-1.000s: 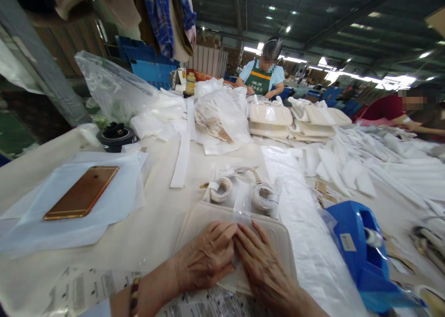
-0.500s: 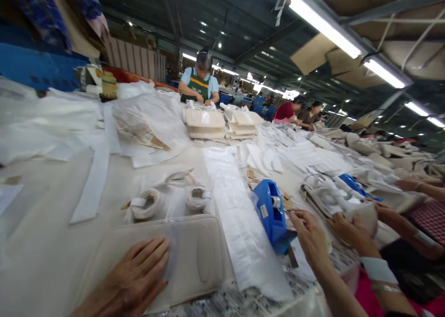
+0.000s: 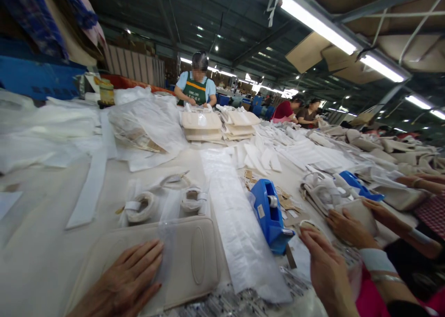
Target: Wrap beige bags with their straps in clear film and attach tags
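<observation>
My left hand (image 3: 130,275) lies flat on a cream handbag (image 3: 187,270), its fingers stretched out. A strip of clear film (image 3: 168,231) runs over the bag beside my fingertips. Beyond the bag's far edge stand its two handles, the left handle (image 3: 141,208) and the right handle (image 3: 193,200), each with a white wrap. My right hand (image 3: 327,266) is raised right of a blue tape dispenser (image 3: 266,210), its fingers curled around a small pale round-edged thing (image 3: 310,224) that I cannot make out further. The two do not visibly touch.
A long white padded sheet (image 3: 236,224) lies between bag and dispenser. Brown paper tags (image 3: 287,203) lie behind the dispenser. At right a co-worker's hands (image 3: 351,229) hold another cream bag (image 3: 321,194). Stacked bags (image 3: 201,122) and plastic sheets (image 3: 146,117) stand farther back.
My right hand has moved away from the dispenser, to the right and nearer to me, and now shows a pale round-edged thing at its fingers. My left hand stays flat on the handbag.
</observation>
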A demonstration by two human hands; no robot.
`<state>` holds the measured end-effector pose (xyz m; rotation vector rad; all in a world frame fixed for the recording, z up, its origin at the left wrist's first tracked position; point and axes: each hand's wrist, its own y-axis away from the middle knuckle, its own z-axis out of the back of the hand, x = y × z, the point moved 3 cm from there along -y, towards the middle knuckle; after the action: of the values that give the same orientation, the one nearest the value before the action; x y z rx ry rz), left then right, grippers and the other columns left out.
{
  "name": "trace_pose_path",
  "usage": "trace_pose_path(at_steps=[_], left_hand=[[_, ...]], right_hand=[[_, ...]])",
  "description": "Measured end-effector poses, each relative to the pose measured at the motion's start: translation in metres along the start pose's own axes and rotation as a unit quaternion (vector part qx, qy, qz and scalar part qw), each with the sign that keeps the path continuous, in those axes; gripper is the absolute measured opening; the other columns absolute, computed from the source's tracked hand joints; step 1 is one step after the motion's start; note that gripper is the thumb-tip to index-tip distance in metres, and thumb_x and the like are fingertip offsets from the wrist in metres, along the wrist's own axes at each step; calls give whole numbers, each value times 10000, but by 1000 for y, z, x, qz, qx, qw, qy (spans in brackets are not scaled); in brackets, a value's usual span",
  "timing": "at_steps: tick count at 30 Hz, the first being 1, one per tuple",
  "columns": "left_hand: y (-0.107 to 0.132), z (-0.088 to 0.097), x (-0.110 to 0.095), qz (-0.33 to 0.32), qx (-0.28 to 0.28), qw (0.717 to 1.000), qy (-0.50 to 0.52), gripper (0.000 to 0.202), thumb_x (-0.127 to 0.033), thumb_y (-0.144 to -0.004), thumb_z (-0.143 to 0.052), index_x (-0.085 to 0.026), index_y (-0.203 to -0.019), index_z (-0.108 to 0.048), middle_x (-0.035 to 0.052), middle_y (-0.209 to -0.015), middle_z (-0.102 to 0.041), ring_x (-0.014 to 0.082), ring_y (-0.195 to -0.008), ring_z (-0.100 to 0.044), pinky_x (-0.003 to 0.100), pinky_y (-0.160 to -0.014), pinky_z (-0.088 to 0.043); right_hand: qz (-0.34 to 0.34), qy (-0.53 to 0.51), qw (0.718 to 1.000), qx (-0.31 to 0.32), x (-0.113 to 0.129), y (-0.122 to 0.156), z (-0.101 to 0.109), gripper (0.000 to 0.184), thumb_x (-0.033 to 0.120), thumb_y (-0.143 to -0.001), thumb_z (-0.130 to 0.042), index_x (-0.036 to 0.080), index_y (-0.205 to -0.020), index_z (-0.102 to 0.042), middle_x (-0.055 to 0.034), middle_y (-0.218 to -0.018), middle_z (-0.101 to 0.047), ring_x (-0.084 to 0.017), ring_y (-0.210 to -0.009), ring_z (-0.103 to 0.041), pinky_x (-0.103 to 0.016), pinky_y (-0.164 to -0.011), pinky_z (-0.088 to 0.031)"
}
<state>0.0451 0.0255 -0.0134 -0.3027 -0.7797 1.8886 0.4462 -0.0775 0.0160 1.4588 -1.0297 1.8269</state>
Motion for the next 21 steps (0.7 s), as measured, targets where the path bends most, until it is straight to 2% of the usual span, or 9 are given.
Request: trace_pose_path(at_steps=[2,5,7,9,11,14,18,21], left_hand=[[-1,0,0,20,-17,1000,11,274,-298,-919,-410,-175,-1022,-631,53,-1065,-660,181,-1098,-526,285,-974,-331],[0,-4,0,-14,6,1000,1,262,-274,-898,-447,-159,-1055,-623,68,-1089,-652,194,-1127,-513,297,-984,-329],[1,-5,-1,-24,6,1000,8,262,-293,-886,-476,-161,-1058,-623,64,-1090,-653,190,-1128,-514,284,-984,-332],[1,-4,-1,24,-26,999,39,269,-322,-906,-443,-170,-1025,-631,60,-1072,-659,183,-1115,-524,282,-982,-339],[0,-3,-1,66,-48,995,59,294,-339,-928,-400,-177,-998,-635,58,-1054,-665,179,-1097,-535,285,-974,-348],[-2,-1,-1,33,-22,999,37,278,-327,-930,-402,-196,-1011,-634,35,-1051,-670,162,-1072,-548,261,-942,-364],[-3,4,3,-9,12,1000,-6,240,-261,-893,-450,-184,-1052,-613,42,-1087,-656,179,-1086,-539,281,-928,-373],[-2,5,0,16,39,999,9,228,-226,-885,-453,-170,-1052,-597,60,-1121,-641,192,-1111,-526,308,-941,-379]], right_hand=[[-51,-9,999,-13,-10,21,14,324,465,-471,-768,200,-638,-685,-38,-868,-665,-220,-920,-567,-275,-774,-451],[-153,10,987,38,-30,45,16,430,540,-451,-766,178,-671,-688,-39,-735,-667,-191,-734,-578,-256,-622,-455],[-183,19,980,77,-38,50,9,468,593,-489,-732,172,-683,-665,-16,-617,-627,-157,-583,-538,-246,-516,-420],[-179,34,980,83,-42,45,5,485,618,-501,-711,174,-683,-637,13,-541,-572,-135,-504,-492,-240,-471,-390],[-143,83,983,78,-42,36,5,495,633,-514,-682,174,-691,-634,16,-528,-559,-138,-502,-493,-244,-478,-393],[-56,227,967,100,-38,26,14,449,632,-593,-582,188,-635,-626,-6,-519,-575,-167,-518,-525,-271,-504,-406],[24,385,906,174,-36,31,33,365,562,-712,-463,233,-648,-609,-18,-533,-621,-213,-524,-591,-308,-519,-442],[140,401,859,285,-17,38,25,272,493,-779,-474,272,-739,-629,-18,-653,-692,-215,-582,-649,-292,-528,-488]])
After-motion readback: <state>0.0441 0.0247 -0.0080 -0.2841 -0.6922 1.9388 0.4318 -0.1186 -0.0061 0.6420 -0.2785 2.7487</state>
